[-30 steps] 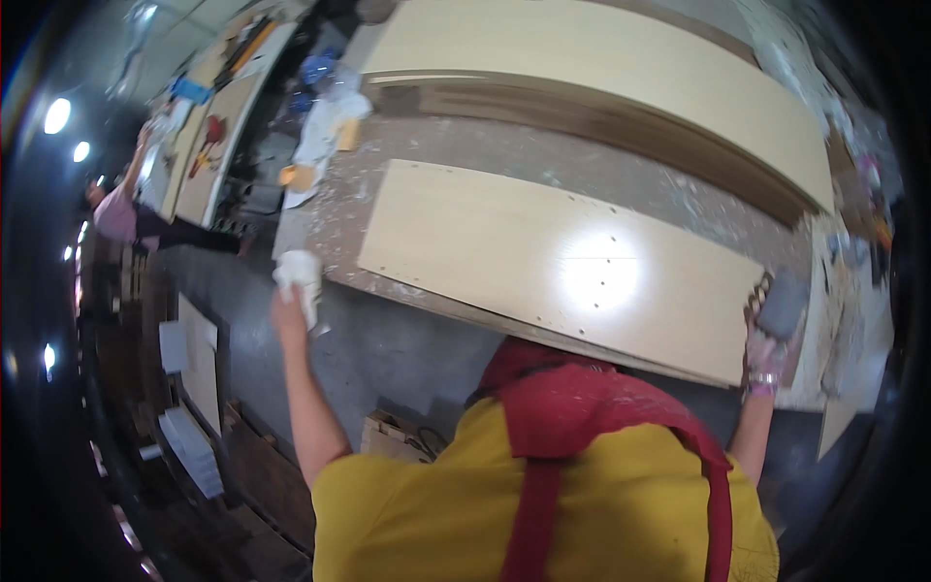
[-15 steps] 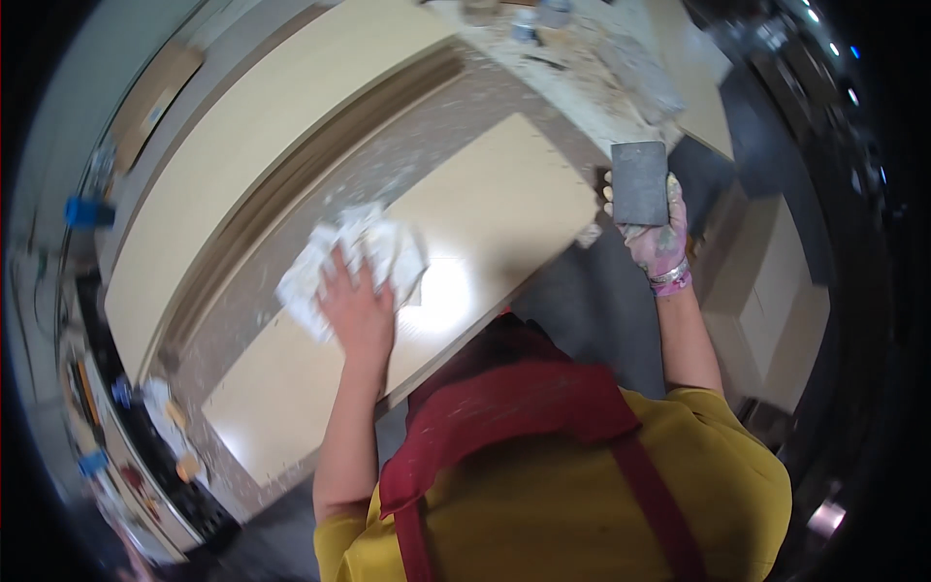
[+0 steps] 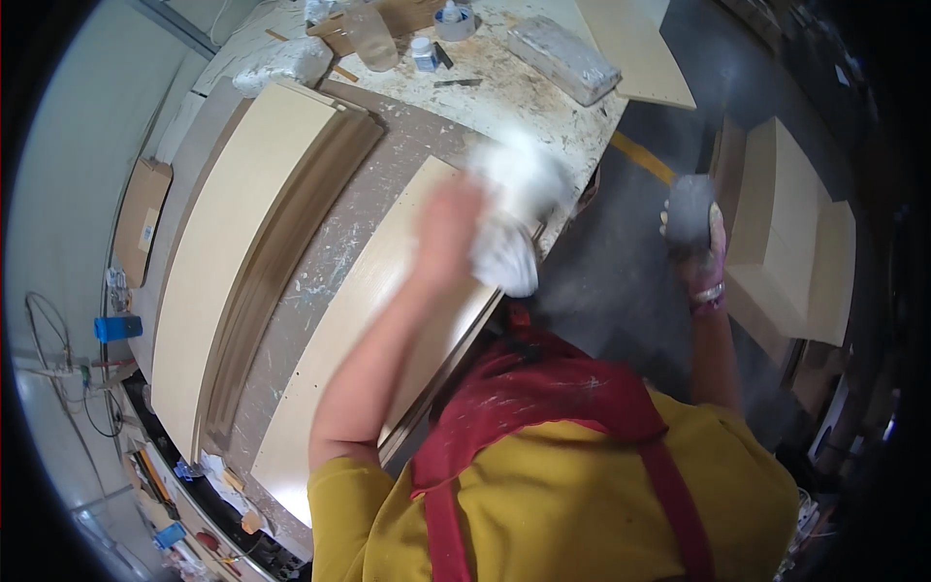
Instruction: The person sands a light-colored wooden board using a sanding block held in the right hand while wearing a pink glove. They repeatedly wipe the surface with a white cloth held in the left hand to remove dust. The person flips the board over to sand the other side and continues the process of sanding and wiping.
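Note:
A white cloth (image 3: 519,184), smeared by motion, is in my bare left hand (image 3: 451,228), over the far end of a pale wooden panel (image 3: 354,320). Part of the cloth hangs past the panel's edge nearest me; the fingers are too blurred to make out singly. Out to the right, away from the bench, my right hand (image 3: 713,272) wears a stained pink glove. It grips a grey sanding block (image 3: 690,213) held upright, with fingertips showing at the block's left side and the thumb at its right.
Left of the panel lies a stack of curved pale panels (image 3: 252,223) on the paint-marked bench (image 3: 335,233). At the back are a clear plastic container (image 3: 370,39), a small white bottle (image 3: 424,55), a tape roll (image 3: 454,21) and a wrapped block (image 3: 562,58). A large cardboard box (image 3: 776,233) stands right.
My left hand has swept the cloth away from me and to the right, toward the panel's far end. The right hand has shifted slightly right and lower with the sanding block. The view has turned.

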